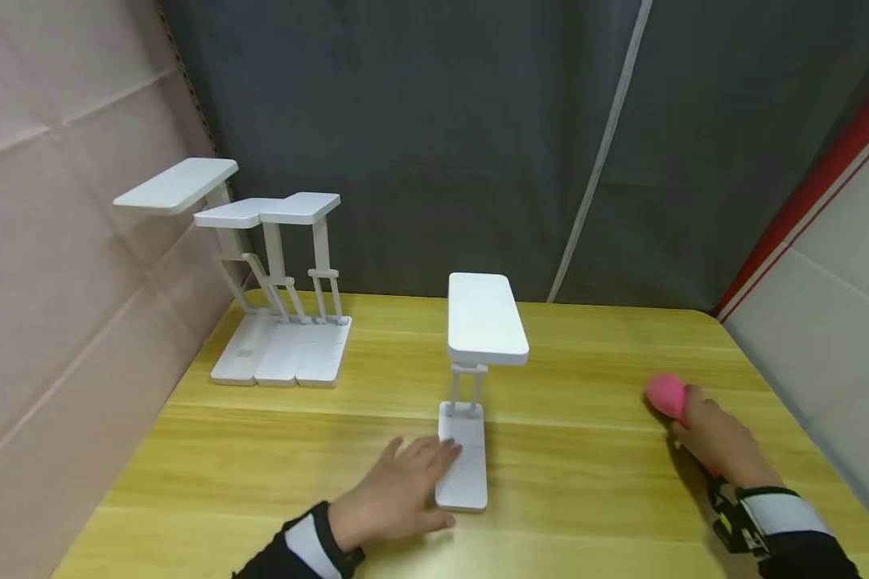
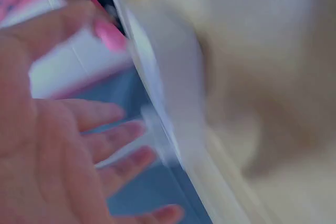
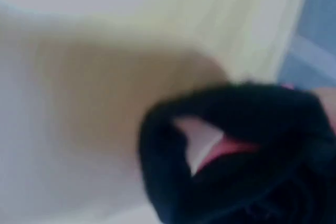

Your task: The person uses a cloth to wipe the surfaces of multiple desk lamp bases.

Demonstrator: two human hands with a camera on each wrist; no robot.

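Note:
A white folding stand (image 1: 485, 322) stands upright at the table's middle, its flat top raised on a hinged leg over a narrow base (image 1: 463, 470). My left hand (image 1: 401, 490) is beside that base with fingers spread, the fingertips overlapping its left edge; whether they touch it cannot be told. In the left wrist view the same hand (image 2: 68, 145) shows its palm and loosely spread fingers, holding nothing. On the right, my right hand (image 1: 720, 438) grips a pink object with a rounded end (image 1: 666, 394); the rest of it is mostly hidden by the hand. A blurred black loop (image 3: 163, 166) blocks much of the right wrist view.
Several similar white stands (image 1: 282, 354) are grouped side by side at the back left of the wooden table (image 1: 550, 498). A dark curtain (image 1: 405, 145) hangs behind the table. Pale walls flank it, the right one (image 1: 833, 297) with a red band.

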